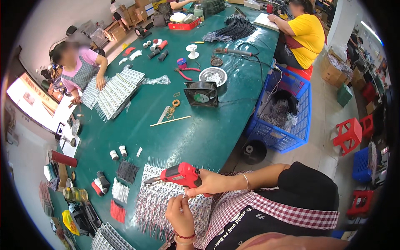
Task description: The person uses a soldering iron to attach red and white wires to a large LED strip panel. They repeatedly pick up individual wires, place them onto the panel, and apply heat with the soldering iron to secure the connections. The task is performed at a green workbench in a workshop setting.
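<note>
My right hand (206, 183) grips a red pistol-shaped power tool (180, 175) whose metal tip points left over a spread of small white modules with red and black wires (154, 204) on the green table (200, 137). My left hand (179, 212) pinches one of those small modules just below the tool, fingertips almost touching my right hand. A red bead bracelet circles my left wrist.
Bundles of black, white and red wire pieces (125, 179) lie left of the modules. A black fan (202, 93), metal bowl (213, 76) and wooden stick (171, 121) sit mid-table. Two other people work at the far side. A blue crate (283, 121) and red stools (349, 133) stand right.
</note>
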Available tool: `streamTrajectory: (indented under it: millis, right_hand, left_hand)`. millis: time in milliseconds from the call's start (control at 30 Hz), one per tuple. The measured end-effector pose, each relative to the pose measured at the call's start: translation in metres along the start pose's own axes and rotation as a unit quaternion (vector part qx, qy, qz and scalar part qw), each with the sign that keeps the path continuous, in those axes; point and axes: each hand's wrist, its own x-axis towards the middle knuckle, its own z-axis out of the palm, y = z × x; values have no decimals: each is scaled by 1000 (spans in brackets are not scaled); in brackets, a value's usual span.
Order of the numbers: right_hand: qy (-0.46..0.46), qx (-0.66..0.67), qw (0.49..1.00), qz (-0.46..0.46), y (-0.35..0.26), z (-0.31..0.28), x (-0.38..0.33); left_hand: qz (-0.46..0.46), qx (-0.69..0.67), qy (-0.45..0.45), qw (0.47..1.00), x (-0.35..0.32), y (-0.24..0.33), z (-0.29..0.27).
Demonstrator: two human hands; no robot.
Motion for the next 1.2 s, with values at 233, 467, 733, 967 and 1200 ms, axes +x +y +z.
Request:
streamTrajectory:
  millis: [233, 467, 733, 967, 1200]
  right_hand:
    - [-23, 43, 998, 44, -5, -6, -4]
    - [-12, 65, 996, 56, -4, -9, -6]
    - [-6, 82, 994, 66, -7, -17, -4]
    - [94, 160, 983, -13, -14, -48, 0]
    - [56, 68, 996, 13, -30, -45, 19]
  left_hand:
    - [24, -6, 11, 1000, 1, 4, 5]
    - [11, -21, 1, 1000, 5, 9, 8]
    - [29, 70, -10, 997, 8, -9, 4]
    - [7, 241, 45, 970, 28, -88, -36]
    - [49, 208, 103, 971, 49, -137, -59]
